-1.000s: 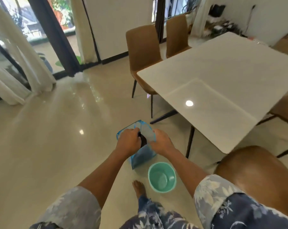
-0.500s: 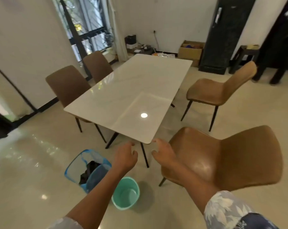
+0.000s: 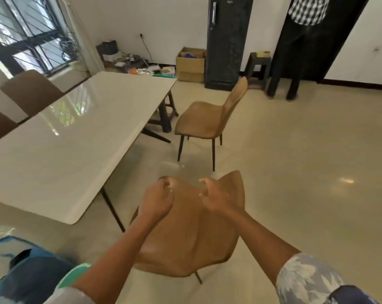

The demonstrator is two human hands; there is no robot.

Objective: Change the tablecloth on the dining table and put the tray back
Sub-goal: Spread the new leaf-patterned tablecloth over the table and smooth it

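Observation:
The dining table (image 3: 65,150) stretches across the left, its glossy white top bare, with no cloth or tray on it. My left hand (image 3: 157,200) and my right hand (image 3: 214,198) hover side by side above the seat of a brown chair (image 3: 185,238) just off the table's near corner. Both hands have loosely curled fingers and hold nothing. At the bottom left stands a blue mesh basket (image 3: 32,275) with a dark cloth (image 3: 21,256) inside. No tray is in view.
A green bucket (image 3: 74,273) peeks out beside the basket. A second brown chair (image 3: 203,121) stands at the table's right side, and two more (image 3: 32,91) at its far left. A person (image 3: 295,51) stands by a dark cabinet (image 3: 227,40). Open floor lies to the right.
My hands let go of the dark cloth in the blue basket and rose empty. My view swung right, from the basket across the table to the brown chair.

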